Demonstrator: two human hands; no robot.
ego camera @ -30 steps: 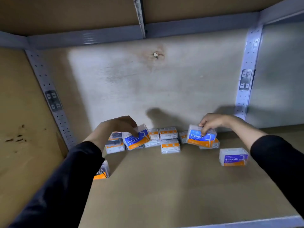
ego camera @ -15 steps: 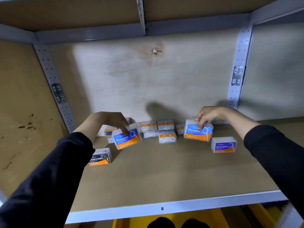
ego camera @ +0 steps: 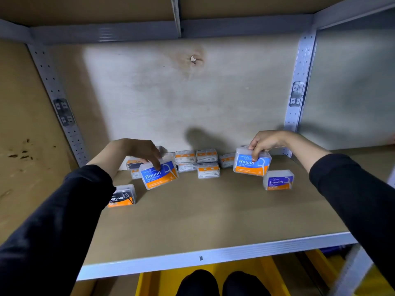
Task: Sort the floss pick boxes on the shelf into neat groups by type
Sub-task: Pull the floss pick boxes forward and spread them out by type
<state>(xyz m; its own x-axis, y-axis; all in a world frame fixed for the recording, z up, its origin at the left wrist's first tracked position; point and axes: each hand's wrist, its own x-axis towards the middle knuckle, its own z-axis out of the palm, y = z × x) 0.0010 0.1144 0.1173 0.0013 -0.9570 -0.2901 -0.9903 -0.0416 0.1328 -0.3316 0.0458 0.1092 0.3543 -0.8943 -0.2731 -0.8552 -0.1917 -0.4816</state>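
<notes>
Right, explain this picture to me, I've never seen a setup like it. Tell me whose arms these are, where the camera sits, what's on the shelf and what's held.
No machine here: a person works with bare hands, and the single camera is worn on their head, looking forward and down into a shelf. The dark sleeves are theirs. The left hand grips the left Round box, blue and orange, tilted; the right hand grips the right Round box by its top. On it stand a purple Smooth box at the right, a black Charcoal box at the left, and a cluster of white-and-orange boxes at the back, their labels too small to read.
</notes>
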